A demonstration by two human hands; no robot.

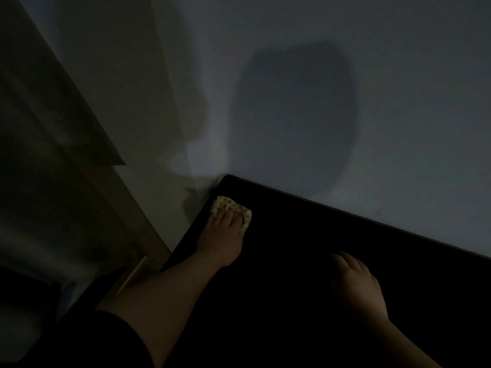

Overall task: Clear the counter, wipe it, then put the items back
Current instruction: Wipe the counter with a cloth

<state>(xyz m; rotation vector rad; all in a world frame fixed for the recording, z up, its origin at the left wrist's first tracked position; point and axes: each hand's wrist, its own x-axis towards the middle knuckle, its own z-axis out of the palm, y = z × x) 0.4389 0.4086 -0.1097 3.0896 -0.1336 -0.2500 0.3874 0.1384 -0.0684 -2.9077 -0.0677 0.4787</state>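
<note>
Fingers [230,217] of the left hand [221,241] lie straight and slightly spread, pressing flat on a pale cloth [225,203] at the far left corner of the dark bench [292,235], just beside the wall [372,75]. Only the cloth's front edge shows past the fingertips. The right hand [356,285] rests palm-down on the bench well to the right, its fingers loose and holding nothing.

The cloth looks soft, light and bumpy-textured. It should bunch and fold readily, so flat pressure from above seems the best way to keep it sliding, and a pinch at any free edge would lift it. The wiping step appears to be in hand.

Very dim light hides most of the scene. The bench top reads as near-black, so any dirt, moisture or items on it cannot be made out. A rounded shadow [292,115] falls on the wall. The shapes at left, perhaps a door or cabinet [53,155], are unclear, and the bench's near edge is cut off.
</note>
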